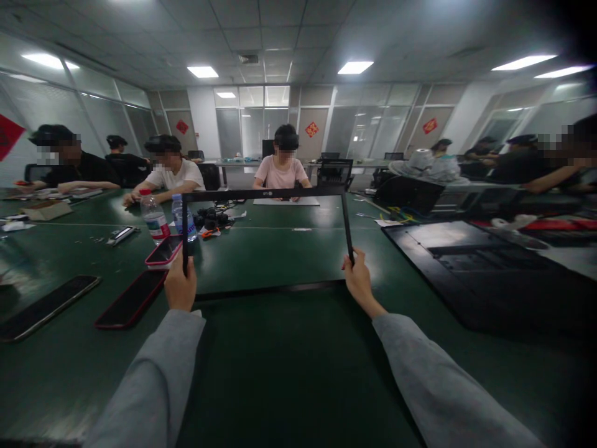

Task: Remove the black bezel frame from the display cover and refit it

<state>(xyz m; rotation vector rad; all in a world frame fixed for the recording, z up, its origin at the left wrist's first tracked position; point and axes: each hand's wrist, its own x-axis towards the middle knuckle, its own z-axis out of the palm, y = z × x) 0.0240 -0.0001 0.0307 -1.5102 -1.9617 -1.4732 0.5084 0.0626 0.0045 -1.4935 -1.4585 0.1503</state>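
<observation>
I hold a thin black rectangular frame (pixel 263 193), like a screen bezel, upright over the green table (pixel 280 348). My left hand (pixel 180 287) is closed round its left side bar near the bottom corner. My right hand (pixel 358 278) is closed round its right side bar near the bottom. The frame's lower bar rests on or just above the tabletop. Through the opening I see the table and a seated person across from me. Grey sleeves cover both my forearms.
Left of my left hand lie a red-cased phone (pixel 131 299), another phone (pixel 164 251) and a dark phone (pixel 46 307). Two water bottles (pixel 154 218) stand behind them. A large black panel (pixel 471 261) lies at the right. Several people sit around the table.
</observation>
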